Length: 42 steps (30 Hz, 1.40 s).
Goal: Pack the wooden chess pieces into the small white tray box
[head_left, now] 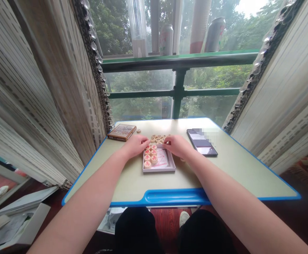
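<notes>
One shallow white tray [159, 170], mid-tabletop, between the two hands. Seven round pieces [147, 158] visible inside: column of four at 9 o'clock, three next to it; more could be hidden. About seven loose pieces [158, 140] just past the tray at 12 o'clock, partly covered, exact count unclear. One lone piece [138, 131] at 11 o'clock, one half-hidden piece [182, 159] by the right wrist at 3 o'clock.

Pieces: pale wood-tone discs, red characters in the tray, dark ones on the loose group. Tray has a sheet [162, 160] with red lines, bare on its 3 o'clock side.

Left hand [138, 144]: fingers curled at the tray's 11 o'clock corner; can't tell if it grips a piece. Right hand [176, 145]: fingertips bunched at the 1 o'clock corner, near the loose group; grip can't be told.

One flat printed box [122, 132] at 10 o'clock; one phone [201, 143] at 2.

Tabletop [235, 169] pale cream, blue edge, blue trough [177, 194] at 6 o'clock. Room: window with green railing [180, 91] at 12, trees outside, two cans [166, 38] on the ledge, striped curtains [29, 88] both sides, reddish floor [167, 225].
</notes>
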Each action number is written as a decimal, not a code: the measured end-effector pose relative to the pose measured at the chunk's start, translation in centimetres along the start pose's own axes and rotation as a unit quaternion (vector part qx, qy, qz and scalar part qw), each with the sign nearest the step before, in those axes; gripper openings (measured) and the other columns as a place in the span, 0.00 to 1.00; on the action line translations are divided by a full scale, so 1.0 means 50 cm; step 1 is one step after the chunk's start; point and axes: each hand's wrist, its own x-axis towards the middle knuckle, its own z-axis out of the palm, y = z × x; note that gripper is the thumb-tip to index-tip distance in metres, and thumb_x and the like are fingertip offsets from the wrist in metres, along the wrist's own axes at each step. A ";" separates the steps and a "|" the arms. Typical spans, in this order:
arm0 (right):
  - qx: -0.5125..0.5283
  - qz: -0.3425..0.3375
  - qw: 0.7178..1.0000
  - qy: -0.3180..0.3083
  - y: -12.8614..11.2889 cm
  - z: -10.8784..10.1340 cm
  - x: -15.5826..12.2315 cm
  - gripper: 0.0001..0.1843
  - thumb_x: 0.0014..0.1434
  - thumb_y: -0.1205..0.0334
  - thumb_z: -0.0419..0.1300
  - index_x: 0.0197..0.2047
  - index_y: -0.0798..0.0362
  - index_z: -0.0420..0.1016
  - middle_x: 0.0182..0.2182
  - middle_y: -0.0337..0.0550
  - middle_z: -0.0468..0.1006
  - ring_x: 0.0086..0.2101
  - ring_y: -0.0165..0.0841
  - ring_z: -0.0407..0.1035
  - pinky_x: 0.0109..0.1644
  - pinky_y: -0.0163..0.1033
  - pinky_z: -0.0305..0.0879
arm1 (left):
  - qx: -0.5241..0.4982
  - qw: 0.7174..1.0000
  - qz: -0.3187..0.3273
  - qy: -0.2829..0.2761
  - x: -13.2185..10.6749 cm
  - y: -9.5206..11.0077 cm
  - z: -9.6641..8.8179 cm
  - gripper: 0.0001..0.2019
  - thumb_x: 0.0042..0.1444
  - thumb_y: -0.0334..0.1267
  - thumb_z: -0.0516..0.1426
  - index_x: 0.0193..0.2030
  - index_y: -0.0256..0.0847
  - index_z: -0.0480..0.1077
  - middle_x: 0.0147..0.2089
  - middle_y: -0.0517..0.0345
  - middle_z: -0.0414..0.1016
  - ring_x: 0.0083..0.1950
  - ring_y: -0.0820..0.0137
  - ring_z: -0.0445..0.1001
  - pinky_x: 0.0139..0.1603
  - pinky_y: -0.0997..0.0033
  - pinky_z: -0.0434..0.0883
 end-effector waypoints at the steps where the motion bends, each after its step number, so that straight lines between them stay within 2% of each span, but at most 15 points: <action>1: 0.008 0.000 1.000 0.002 -0.003 -0.003 -0.003 0.10 0.56 0.58 0.55 0.35 0.51 0.76 0.34 0.44 0.78 0.32 0.33 0.68 0.32 0.34 0.57 | 0.003 1.000 0.002 0.004 0.000 0.000 0.001 0.19 0.58 0.47 0.48 0.28 0.37 0.74 0.29 0.54 0.75 0.31 0.68 0.69 0.32 0.70 0.62; 3: 0.041 -0.012 0.999 0.001 -0.009 -0.009 -0.011 0.11 0.54 0.60 0.55 0.40 0.53 0.73 0.35 0.44 0.77 0.33 0.33 0.68 0.32 0.34 0.58 | 0.004 1.000 0.005 0.010 0.002 -0.002 0.003 0.20 0.58 0.47 0.48 0.27 0.37 0.73 0.27 0.55 0.74 0.30 0.68 0.67 0.31 0.70 0.61; 6: 0.102 -0.031 0.994 -0.024 -0.017 -0.017 -0.021 0.18 0.51 0.66 0.55 0.47 0.53 0.66 0.37 0.44 0.75 0.33 0.32 0.67 0.32 0.33 0.60 | 0.002 1.000 0.006 0.014 0.003 -0.005 0.004 0.20 0.58 0.47 0.47 0.27 0.37 0.72 0.27 0.55 0.74 0.30 0.69 0.67 0.31 0.70 0.61; 8: 0.104 -0.026 0.994 -0.035 -0.020 -0.023 -0.024 0.17 0.50 0.69 0.53 0.45 0.53 0.65 0.37 0.45 0.74 0.33 0.32 0.67 0.32 0.33 0.60 | 0.003 1.000 0.002 0.018 0.002 -0.006 0.003 0.19 0.58 0.47 0.47 0.27 0.37 0.72 0.28 0.55 0.74 0.31 0.69 0.68 0.32 0.70 0.61; 11: 0.060 -0.041 0.995 -0.063 -0.020 -0.034 -0.028 0.10 0.50 0.71 0.53 0.36 0.54 0.69 0.35 0.45 0.74 0.34 0.32 0.67 0.34 0.33 0.60 | 0.011 1.000 0.000 0.022 0.002 -0.005 0.002 0.20 0.59 0.46 0.47 0.26 0.37 0.72 0.28 0.55 0.74 0.30 0.69 0.68 0.32 0.70 0.61; 14: 0.044 -0.068 0.988 -0.131 -0.019 -0.045 -0.033 0.07 0.49 0.68 0.58 0.34 0.52 0.72 0.33 0.43 0.75 0.32 0.32 0.68 0.32 0.33 0.60 | 0.019 1.000 0.009 0.019 0.001 -0.002 0.001 0.19 0.59 0.46 0.47 0.26 0.38 0.72 0.28 0.55 0.74 0.30 0.69 0.68 0.32 0.70 0.62; 17: 0.018 -0.079 0.982 -0.168 -0.019 -0.046 -0.037 0.12 0.46 0.62 0.62 0.37 0.50 0.75 0.34 0.42 0.76 0.32 0.33 0.68 0.32 0.33 0.60 | 0.017 1.000 0.012 0.015 0.001 -0.001 -0.001 0.19 0.59 0.46 0.48 0.28 0.38 0.74 0.29 0.54 0.75 0.32 0.68 0.69 0.33 0.71 0.63; 21: -0.011 -0.092 0.980 -0.174 -0.022 -0.045 -0.040 0.17 0.45 0.59 0.63 0.42 0.50 0.75 0.35 0.43 0.77 0.35 0.35 0.69 0.34 0.35 0.61 | 0.005 1.000 0.012 0.011 0.000 -0.003 -0.003 0.18 0.58 0.46 0.48 0.32 0.38 0.76 0.33 0.53 0.77 0.34 0.68 0.71 0.35 0.70 0.65; 26: -0.013 -0.089 0.979 -0.185 -0.034 -0.069 -0.050 0.19 0.43 0.64 0.61 0.42 0.51 0.74 0.39 0.44 0.77 0.38 0.36 0.69 0.35 0.34 0.61 | 0.008 1.000 0.010 0.006 -0.001 -0.002 -0.002 0.17 0.57 0.45 0.50 0.33 0.38 0.76 0.34 0.53 0.78 0.36 0.67 0.72 0.36 0.70 0.66; 31: -0.018 -0.073 0.972 -0.221 -0.039 -0.080 -0.055 0.16 0.43 0.65 0.59 0.38 0.51 0.75 0.34 0.41 0.78 0.33 0.34 0.69 0.29 0.33 0.59 | 0.016 1.000 0.015 0.001 -0.002 0.002 -0.004 0.17 0.57 0.45 0.49 0.34 0.38 0.77 0.35 0.53 0.78 0.36 0.66 0.72 0.37 0.69 0.66; 39: 0.004 -0.084 0.973 -0.215 -0.044 -0.072 -0.060 0.11 0.44 0.57 0.63 0.33 0.50 0.76 0.33 0.40 0.78 0.29 0.32 0.68 0.26 0.33 0.55 | 0.053 0.997 0.048 0.008 -0.007 0.020 -0.012 0.16 0.57 0.42 0.49 0.33 0.38 0.76 0.34 0.51 0.77 0.36 0.66 0.71 0.38 0.68 0.66; 42: 0.011 -0.094 0.970 -0.223 -0.045 -0.069 -0.060 0.08 0.45 0.57 0.63 0.30 0.50 0.76 0.31 0.40 0.78 0.28 0.31 0.67 0.26 0.33 0.54 | 0.046 0.997 0.053 0.013 -0.008 0.025 -0.013 0.15 0.57 0.41 0.50 0.33 0.38 0.76 0.34 0.52 0.77 0.36 0.66 0.71 0.39 0.69 0.66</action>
